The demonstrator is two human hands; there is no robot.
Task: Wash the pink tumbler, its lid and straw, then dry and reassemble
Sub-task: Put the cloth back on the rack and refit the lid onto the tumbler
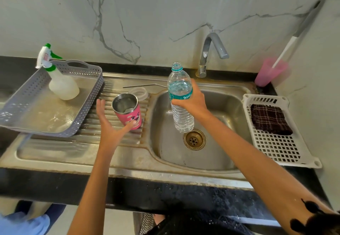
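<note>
The pink tumbler (128, 112) stands upright and uncapped on the ribbed drainboard (92, 124), with some water inside. My left hand (110, 126) is spread open just left of it, thumb tip touching its lower front. Behind the tumbler lies the clear lid (140, 93), and behind that the metal straw (143, 86). My right hand (193, 101) grips an uncapped plastic water bottle (181, 95) upright over the sink basin (211, 152).
A grey perforated basket (86, 95) holding a spray bottle (60, 80) sits at the left. The tap (211, 50) rises behind the basin. A white basket (279, 150) with a dark checked cloth (270, 118) is on the right, a pink cup (270, 72) behind it.
</note>
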